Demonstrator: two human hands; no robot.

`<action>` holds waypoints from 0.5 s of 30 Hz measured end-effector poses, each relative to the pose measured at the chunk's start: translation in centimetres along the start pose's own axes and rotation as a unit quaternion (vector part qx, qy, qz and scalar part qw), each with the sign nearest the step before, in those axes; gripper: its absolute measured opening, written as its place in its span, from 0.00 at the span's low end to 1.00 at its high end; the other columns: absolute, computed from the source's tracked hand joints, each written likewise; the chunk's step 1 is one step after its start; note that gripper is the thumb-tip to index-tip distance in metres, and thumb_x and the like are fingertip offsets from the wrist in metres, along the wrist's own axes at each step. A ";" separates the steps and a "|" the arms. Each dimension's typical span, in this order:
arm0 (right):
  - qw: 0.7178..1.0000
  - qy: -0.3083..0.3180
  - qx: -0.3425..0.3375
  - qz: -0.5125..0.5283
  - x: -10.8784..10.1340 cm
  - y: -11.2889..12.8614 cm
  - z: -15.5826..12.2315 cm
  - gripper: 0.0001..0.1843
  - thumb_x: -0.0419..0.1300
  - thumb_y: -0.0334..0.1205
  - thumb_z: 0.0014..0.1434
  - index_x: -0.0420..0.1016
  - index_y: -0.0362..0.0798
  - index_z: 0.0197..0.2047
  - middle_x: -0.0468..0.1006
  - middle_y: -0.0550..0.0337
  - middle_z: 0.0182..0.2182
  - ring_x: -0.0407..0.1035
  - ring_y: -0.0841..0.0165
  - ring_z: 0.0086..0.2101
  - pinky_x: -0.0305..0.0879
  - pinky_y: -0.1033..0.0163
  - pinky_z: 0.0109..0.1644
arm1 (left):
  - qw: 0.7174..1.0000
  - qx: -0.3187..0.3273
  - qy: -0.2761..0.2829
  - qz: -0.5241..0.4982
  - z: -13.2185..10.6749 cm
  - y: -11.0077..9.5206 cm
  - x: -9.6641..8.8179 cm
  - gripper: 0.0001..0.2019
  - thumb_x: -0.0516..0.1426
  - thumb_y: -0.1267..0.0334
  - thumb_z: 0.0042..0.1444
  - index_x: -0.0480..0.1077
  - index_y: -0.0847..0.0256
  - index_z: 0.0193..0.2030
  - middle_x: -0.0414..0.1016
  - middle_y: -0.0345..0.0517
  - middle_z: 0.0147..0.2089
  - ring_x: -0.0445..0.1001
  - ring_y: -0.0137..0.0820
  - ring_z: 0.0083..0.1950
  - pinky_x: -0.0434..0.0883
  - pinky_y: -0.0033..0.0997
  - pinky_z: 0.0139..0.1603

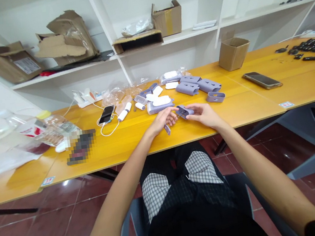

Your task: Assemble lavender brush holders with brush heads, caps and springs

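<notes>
Both my hands meet over the yellow table point(254, 98) near its front edge. My right hand point(204, 114) pinches a small grey-purple plastic housing point(184, 110) from the right. My left hand point(164, 120) has its fingers curled at the housing's left end, and a thin grey-purple strip point(167, 129) hangs below those fingers. Just behind the hands lies a cluster of similar grey-purple housings point(196, 85) and white rounded parts point(161, 100).
A phone on a white cable point(106, 114) lies to the left, another phone point(261, 80) to the right. An open cardboard box point(233, 52) stands at the back. Plastic bottles point(55, 128) lie far left; black parts point(311, 47) far right. Shelves behind hold boxes.
</notes>
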State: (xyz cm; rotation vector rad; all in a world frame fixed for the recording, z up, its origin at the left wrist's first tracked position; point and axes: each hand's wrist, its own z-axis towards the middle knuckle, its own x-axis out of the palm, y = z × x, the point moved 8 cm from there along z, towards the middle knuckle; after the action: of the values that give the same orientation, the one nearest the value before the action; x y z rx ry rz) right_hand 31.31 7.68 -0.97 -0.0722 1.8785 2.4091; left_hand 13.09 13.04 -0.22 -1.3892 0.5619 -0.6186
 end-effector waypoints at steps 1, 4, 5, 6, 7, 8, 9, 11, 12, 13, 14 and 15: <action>1.000 0.006 -0.001 -0.008 0.1 0.0 0.0 0.28 0.80 0.47 0.47 0.84 0.50 0.51 0.88 0.52 0.49 0.83 0.54 0.46 0.77 0.38 0.62 | 1.000 -0.004 -0.016 -0.001 0.1 0.1 -0.2 0.31 0.56 0.35 0.67 0.75 0.65 0.54 0.77 0.45 0.34 0.75 0.27 0.28 0.68 0.24 0.28; 1.000 0.005 0.002 -0.023 0.2 -0.2 0.0 0.28 0.81 0.47 0.47 0.85 0.51 0.51 0.88 0.51 0.49 0.83 0.53 0.46 0.76 0.38 0.62 | 0.997 -0.015 -0.074 0.003 0.2 0.0 -1.1 0.33 0.52 0.31 0.68 0.76 0.64 0.48 0.76 0.43 0.31 0.73 0.25 0.25 0.66 0.23 0.25; 1.000 -0.002 0.003 -0.024 0.1 -0.2 0.0 0.28 0.81 0.48 0.46 0.85 0.51 0.51 0.88 0.51 0.48 0.83 0.53 0.45 0.76 0.38 0.62 | 0.995 -0.018 -0.093 0.005 0.2 -0.1 -1.5 0.34 0.51 0.30 0.68 0.77 0.63 0.46 0.76 0.43 0.31 0.72 0.25 0.24 0.65 0.23 0.25; 1.000 -0.009 0.003 -0.023 -0.1 -0.3 0.1 0.28 0.81 0.48 0.47 0.85 0.50 0.51 0.88 0.51 0.47 0.83 0.52 0.45 0.76 0.38 0.62 | 0.994 -0.018 -0.111 0.005 0.2 -0.3 -1.9 0.35 0.49 0.29 0.68 0.77 0.63 0.44 0.76 0.43 0.30 0.72 0.25 0.24 0.64 0.23 0.24; 1.000 -0.017 0.002 -0.024 -0.3 -0.3 0.2 0.28 0.80 0.49 0.47 0.84 0.50 0.51 0.89 0.51 0.46 0.83 0.52 0.44 0.77 0.38 0.61 | 0.992 -0.016 -0.127 0.003 0.2 -0.4 -2.2 0.35 0.48 0.29 0.69 0.77 0.63 0.43 0.76 0.43 0.30 0.71 0.25 0.23 0.63 0.23 0.24; 0.999 -0.026 0.000 -0.026 -0.5 -0.4 0.3 0.28 0.80 0.49 0.48 0.84 0.50 0.51 0.89 0.51 0.45 0.83 0.52 0.43 0.77 0.38 0.60 | 0.990 -0.010 -0.140 -0.001 0.2 -0.6 -2.5 0.35 0.48 0.29 0.69 0.77 0.63 0.42 0.76 0.43 0.30 0.71 0.24 0.23 0.63 0.24 0.24; 0.999 -0.034 -0.001 -0.029 -0.7 -0.4 0.4 0.28 0.79 0.50 0.48 0.84 0.49 0.51 0.89 0.51 0.44 0.83 0.53 0.42 0.78 0.38 0.59 | 0.988 -0.001 -0.152 -0.007 0.3 -0.7 -2.8 0.35 0.47 0.29 0.69 0.77 0.62 0.41 0.76 0.43 0.30 0.71 0.25 0.24 0.63 0.24 0.24; 0.998 -0.049 -0.002 -0.031 -1.1 -0.4 0.5 0.29 0.79 0.50 0.48 0.84 0.49 0.52 0.89 0.51 0.43 0.83 0.54 0.41 0.79 0.39 0.57 | 0.984 0.022 -0.174 -0.018 0.3 -1.0 -3.4 0.35 0.47 0.30 0.70 0.77 0.62 0.41 0.77 0.45 0.31 0.72 0.26 0.26 0.65 0.25 0.26; 0.998 -0.055 -0.001 -0.028 -1.2 -0.5 0.5 0.29 0.79 0.50 0.48 0.83 0.49 0.52 0.88 0.51 0.42 0.83 0.54 0.40 0.79 0.39 0.57 | 0.982 0.035 -0.187 -0.018 0.2 -1.1 -3.7 0.35 0.46 0.30 0.70 0.77 0.62 0.41 0.78 0.46 0.32 0.73 0.27 0.28 0.66 0.25 0.27; 0.998 -0.060 0.002 -0.022 -1.3 -0.5 0.5 0.29 0.79 0.50 0.48 0.83 0.49 0.51 0.88 0.51 0.42 0.83 0.54 0.39 0.80 0.40 0.56 | 0.977 0.052 -0.205 -0.009 0.1 -1.4 -4.0 0.35 0.46 0.30 0.70 0.77 0.62 0.40 0.78 0.48 0.33 0.75 0.29 0.30 0.68 0.27 0.29; 0.998 -0.062 0.005 -0.015 -1.4 -0.6 0.5 0.29 0.79 0.49 0.47 0.83 0.49 0.51 0.88 0.51 0.42 0.83 0.54 0.39 0.81 0.40 0.55 | 0.971 0.075 -0.227 0.011 -0.1 -1.7 -4.4 0.35 0.46 0.31 0.70 0.77 0.61 0.39 0.79 0.49 0.34 0.76 0.32 0.33 0.70 0.29 0.31; 0.998 -0.064 0.009 -0.008 -1.4 -0.6 0.5 0.29 0.79 0.49 0.47 0.83 0.49 0.51 0.88 0.51 0.41 0.83 0.54 0.39 0.81 0.40 0.54 | 0.961 0.105 -0.253 0.045 -0.5 -2.3 -4.8 0.34 0.46 0.32 0.71 0.78 0.61 0.38 0.80 0.50 0.36 0.78 0.34 0.36 0.72 0.31 0.34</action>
State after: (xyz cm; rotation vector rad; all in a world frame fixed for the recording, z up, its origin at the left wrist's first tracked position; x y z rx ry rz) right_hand 32.73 8.26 -1.32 0.0668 1.8369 2.3253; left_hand 9.10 15.83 2.01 -1.2484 0.1417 -0.2234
